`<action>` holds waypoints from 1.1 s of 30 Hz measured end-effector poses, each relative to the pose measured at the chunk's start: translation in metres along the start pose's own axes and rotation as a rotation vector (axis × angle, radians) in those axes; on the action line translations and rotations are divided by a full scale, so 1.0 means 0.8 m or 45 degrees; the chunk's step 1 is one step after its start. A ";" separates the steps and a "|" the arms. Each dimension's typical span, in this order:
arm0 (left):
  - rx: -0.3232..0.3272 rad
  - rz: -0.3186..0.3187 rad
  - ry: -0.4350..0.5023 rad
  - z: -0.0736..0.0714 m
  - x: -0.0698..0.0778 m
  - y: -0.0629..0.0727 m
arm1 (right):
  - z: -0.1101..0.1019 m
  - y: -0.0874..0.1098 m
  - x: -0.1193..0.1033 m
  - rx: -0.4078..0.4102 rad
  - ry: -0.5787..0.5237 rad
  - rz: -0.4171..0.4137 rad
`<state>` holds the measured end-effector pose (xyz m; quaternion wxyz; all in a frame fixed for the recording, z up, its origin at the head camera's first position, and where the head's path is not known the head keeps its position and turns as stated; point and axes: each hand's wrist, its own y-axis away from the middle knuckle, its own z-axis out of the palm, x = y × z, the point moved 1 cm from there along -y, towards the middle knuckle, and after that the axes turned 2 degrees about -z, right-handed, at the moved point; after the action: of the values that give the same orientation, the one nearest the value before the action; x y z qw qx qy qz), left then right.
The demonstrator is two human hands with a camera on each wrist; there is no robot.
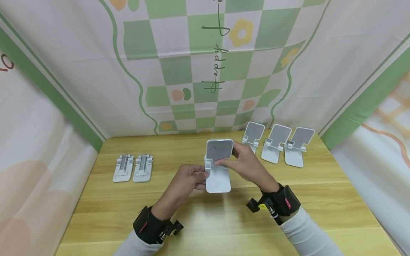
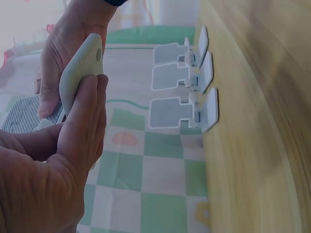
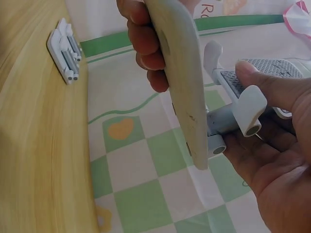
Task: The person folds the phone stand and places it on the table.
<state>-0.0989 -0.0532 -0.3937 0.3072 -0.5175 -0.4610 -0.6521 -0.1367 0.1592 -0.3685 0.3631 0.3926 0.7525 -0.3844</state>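
Note:
Between my two hands is a white folding phone stand with a grey textured pad, held up over the middle of the table and partly unfolded. My left hand pinches the base at its left edge, fingers behind and thumb in front. My right hand grips the padded plate from the right, its thumb lying near the hinge. In the right wrist view the base appears edge-on, and the grey pad tilts away from it under the right thumb.
At the back right, three unfolded phone stands stand in a row on the wooden table. Two folded stands lie flat at the left. A checked green and white cloth hangs behind the table.

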 end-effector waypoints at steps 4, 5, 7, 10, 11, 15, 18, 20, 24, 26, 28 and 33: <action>-0.011 0.004 0.001 0.000 0.001 0.002 | 0.000 -0.001 0.002 0.006 0.012 -0.015; -0.014 0.005 0.001 0.000 0.000 0.002 | 0.000 -0.001 0.002 0.008 0.015 -0.017; -0.016 0.004 0.001 0.000 0.000 0.003 | 0.001 -0.001 0.003 0.014 0.021 -0.019; -0.019 0.000 0.004 0.000 0.000 0.003 | 0.001 -0.002 0.003 0.020 0.030 -0.031; -0.020 -0.005 0.006 0.000 -0.001 0.002 | 0.002 -0.002 0.003 0.023 0.028 -0.038; -0.024 -0.011 0.017 0.001 -0.002 0.002 | 0.003 -0.003 0.003 0.045 0.017 -0.076; -0.030 -0.016 0.027 0.002 -0.002 0.001 | 0.004 -0.004 0.003 0.076 0.026 -0.100; -0.035 -0.019 0.032 0.003 -0.002 0.001 | 0.005 -0.005 0.005 0.096 0.038 -0.110; -0.037 -0.028 0.034 0.004 -0.002 0.001 | 0.006 -0.006 0.006 0.122 0.050 -0.116; -0.028 -0.025 0.024 0.003 -0.003 0.001 | 0.006 -0.006 0.005 0.122 0.063 -0.111; -0.014 -0.022 0.008 0.001 -0.004 0.001 | 0.005 -0.008 0.002 0.119 0.121 -0.113; 0.060 -0.034 -0.034 -0.004 -0.010 -0.002 | -0.001 -0.014 -0.018 0.171 0.412 -0.284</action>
<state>-0.0997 -0.0562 -0.4020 0.3041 -0.5127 -0.4872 -0.6382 -0.1403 0.1512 -0.3529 0.1658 0.3868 0.8124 -0.4036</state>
